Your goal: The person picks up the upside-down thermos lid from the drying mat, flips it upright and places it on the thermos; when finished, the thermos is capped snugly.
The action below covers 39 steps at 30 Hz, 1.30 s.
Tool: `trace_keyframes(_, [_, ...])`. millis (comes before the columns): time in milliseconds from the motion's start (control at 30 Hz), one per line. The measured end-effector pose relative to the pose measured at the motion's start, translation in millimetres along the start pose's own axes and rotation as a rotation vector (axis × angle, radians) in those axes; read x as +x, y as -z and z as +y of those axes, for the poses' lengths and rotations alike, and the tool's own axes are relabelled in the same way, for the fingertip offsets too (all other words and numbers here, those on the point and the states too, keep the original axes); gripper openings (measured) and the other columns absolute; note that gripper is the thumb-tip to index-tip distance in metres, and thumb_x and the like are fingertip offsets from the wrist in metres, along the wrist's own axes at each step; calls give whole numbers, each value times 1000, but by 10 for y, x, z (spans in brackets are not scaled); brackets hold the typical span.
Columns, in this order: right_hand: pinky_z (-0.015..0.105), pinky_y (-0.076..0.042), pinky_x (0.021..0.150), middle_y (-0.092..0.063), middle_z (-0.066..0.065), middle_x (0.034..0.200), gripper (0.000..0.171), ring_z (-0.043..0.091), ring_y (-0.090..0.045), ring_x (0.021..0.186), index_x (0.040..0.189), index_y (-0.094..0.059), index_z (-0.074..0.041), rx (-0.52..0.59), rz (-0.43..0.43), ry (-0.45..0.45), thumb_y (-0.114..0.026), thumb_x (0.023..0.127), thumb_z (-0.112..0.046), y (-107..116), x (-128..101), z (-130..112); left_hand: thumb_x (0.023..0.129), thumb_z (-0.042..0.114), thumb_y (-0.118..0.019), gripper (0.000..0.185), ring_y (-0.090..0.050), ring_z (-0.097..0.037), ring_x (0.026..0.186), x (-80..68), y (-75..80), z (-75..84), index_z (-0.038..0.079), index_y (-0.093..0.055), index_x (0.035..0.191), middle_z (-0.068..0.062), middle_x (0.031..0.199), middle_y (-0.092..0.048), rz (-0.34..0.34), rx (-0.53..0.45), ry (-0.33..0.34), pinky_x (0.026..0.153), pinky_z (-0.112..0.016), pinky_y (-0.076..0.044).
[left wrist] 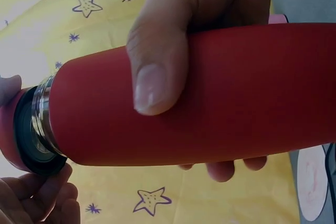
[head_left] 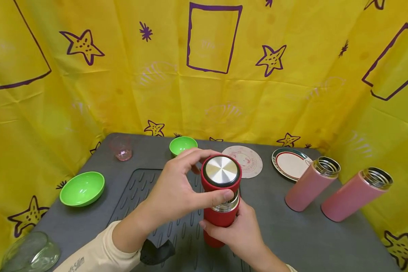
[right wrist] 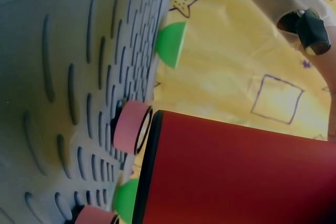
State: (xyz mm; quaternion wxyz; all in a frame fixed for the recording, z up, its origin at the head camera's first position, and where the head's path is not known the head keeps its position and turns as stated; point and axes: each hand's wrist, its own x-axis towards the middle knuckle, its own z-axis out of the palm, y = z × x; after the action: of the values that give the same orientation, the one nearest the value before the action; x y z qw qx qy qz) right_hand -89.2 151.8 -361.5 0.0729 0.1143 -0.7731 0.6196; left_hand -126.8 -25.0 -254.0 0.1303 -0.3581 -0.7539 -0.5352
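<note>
Red matte flask [head_left: 221,223], held above the grey ribbed mat [head_left: 146,196]: right hand [head_left: 239,232] wraps its body to steady it, while left hand [head_left: 176,190] pinches the steel-topped red lid [head_left: 221,174], seemingly to twist it.

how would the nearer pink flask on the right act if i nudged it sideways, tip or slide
The nearer pink flask is tall and narrow, so a high nudge would probably tip it rather than slide it. Its cap is off and the steel mouth is open, so any contents could spill. Once down, its round body would likely roll toward the other pink flask or the table edge.
</note>
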Motion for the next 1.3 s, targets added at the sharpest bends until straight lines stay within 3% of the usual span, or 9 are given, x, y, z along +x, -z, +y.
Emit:
trace_keyframes(333, [38,-56,78,-66,-6,113,65,18,-63,97,122,-57,-26,-11,53,10,-91,68,-21,-14,95,-14,73,34,-86,55,-54,-10,105,-10,-24,-70,24,-64,122,16,113,-63,-43,-10,10,80,-34,-50])
trace_keyframes(800, [39,-56,79,-64,-3,117,66,20,-63,100,126,-55,-24,48,27,38,-89,71,-17,-17,127,-57,74,36,-85,56,-55,-8,104,10,-51,-130,26,-64,125,17,114,-62,-81,-11,47,80,-33,-50])
trace_keyframes(1300, [41,-56,79,-64,-1,118,62,22,-62,102,126,-56,-21,81,-14,87,-87,72,-15,3,125,-73,76,30,-83,52,-53,-13,103,25,-26,-178,26,-66,125,10,110,-60,-128,-97,-1,81,-35,-48])
